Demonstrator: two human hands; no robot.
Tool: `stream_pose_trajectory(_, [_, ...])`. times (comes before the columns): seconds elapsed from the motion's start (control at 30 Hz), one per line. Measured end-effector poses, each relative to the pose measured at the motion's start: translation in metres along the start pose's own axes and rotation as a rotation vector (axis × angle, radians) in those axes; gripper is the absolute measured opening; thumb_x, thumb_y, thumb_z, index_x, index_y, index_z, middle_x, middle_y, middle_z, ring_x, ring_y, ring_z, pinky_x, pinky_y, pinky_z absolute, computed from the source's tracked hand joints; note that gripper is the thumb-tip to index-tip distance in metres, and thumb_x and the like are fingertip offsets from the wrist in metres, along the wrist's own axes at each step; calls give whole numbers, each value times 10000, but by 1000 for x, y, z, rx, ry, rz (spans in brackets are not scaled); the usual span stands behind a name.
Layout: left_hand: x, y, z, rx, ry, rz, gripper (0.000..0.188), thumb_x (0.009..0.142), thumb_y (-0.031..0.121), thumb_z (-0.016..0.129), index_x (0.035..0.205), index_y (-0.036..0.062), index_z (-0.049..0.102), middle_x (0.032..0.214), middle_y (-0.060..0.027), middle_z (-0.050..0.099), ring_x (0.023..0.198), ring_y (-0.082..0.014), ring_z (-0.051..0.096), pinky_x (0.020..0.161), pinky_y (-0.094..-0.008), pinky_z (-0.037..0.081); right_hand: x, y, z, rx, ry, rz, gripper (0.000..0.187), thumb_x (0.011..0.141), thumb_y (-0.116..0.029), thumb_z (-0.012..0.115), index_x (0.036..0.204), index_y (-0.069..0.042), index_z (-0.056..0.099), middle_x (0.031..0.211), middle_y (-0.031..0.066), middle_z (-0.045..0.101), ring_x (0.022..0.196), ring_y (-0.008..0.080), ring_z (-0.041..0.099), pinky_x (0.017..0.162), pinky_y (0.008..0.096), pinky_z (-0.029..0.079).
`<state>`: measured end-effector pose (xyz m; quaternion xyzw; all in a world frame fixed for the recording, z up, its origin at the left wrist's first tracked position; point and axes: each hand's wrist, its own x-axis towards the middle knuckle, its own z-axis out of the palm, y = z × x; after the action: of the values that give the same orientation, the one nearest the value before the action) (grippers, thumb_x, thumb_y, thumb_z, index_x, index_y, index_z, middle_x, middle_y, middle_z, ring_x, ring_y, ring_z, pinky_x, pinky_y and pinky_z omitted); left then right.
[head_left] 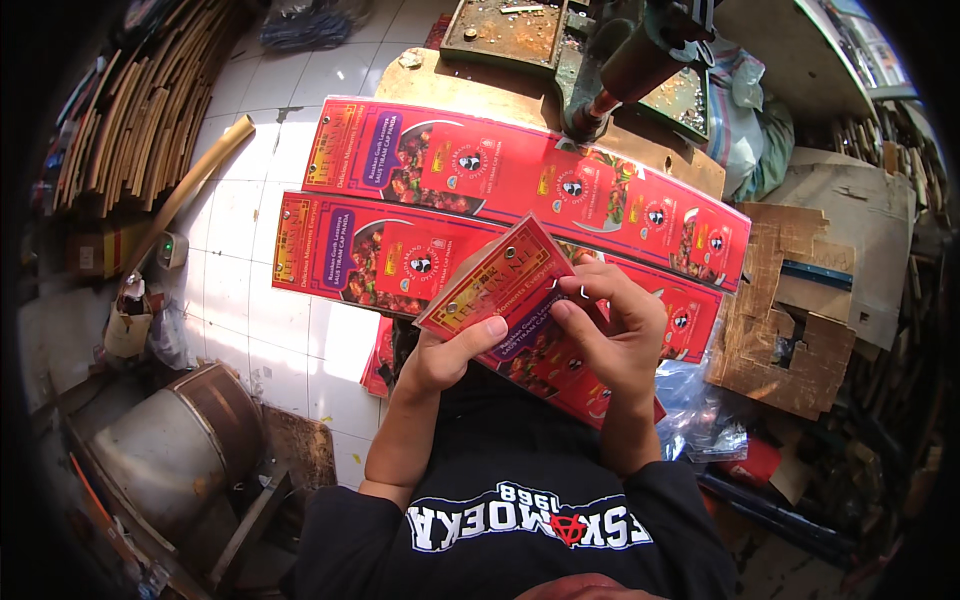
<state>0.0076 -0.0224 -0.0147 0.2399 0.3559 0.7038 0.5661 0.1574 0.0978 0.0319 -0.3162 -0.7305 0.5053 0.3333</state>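
Observation:
A long red printed strip (540,350) with food pictures and a metal eyelet at its top corner slants across my lap. My left hand (440,362) grips its left edge, thumb flat on the printed face. Above the same strip my right hand (625,325) is closed in a pinch, and small white curved bits (568,288) show at the fingertips; their kind is too small to tell. Beyond my hands two similar strips lie side by side: a far red strip (520,175) and a nearer red strip (385,235), partly covered by the held one.
A green bench press (625,75) stands over the wooden tabletop (455,88), with a parts tray (505,35) holding small bits. Torn cardboard (750,340) and clear plastic bags (700,410) lie at right. A metal drum (165,440) and stacked cardboard (135,120) are at left.

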Motion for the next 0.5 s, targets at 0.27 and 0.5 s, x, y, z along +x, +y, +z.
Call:
stream_pose_trajectory(0.27, [3, 3, 4, 17, 4, 22, 604, 865, 35, 544, 1423, -38, 323, 1341, -158, 503, 1254, -223, 483, 1063, -357, 364, 23, -20, 9, -364, 39, -338, 213, 706, -15, 777, 902, -23, 695, 845, 107, 682, 867, 266, 664, 777, 357, 513])
stream_pose_trajectory(0.5, [3, 6, 6, 47, 38, 7, 667, 890, 237, 603, 1420, -49, 318, 1349, -177, 493, 1252, -241, 489, 1059, -374, 376, 25, -18, 8, -63, -110, -61, 195, 753, 10, 745, 941, -6, 697, 815, 98, 676, 736, 170, 664, 630, 264, 505])
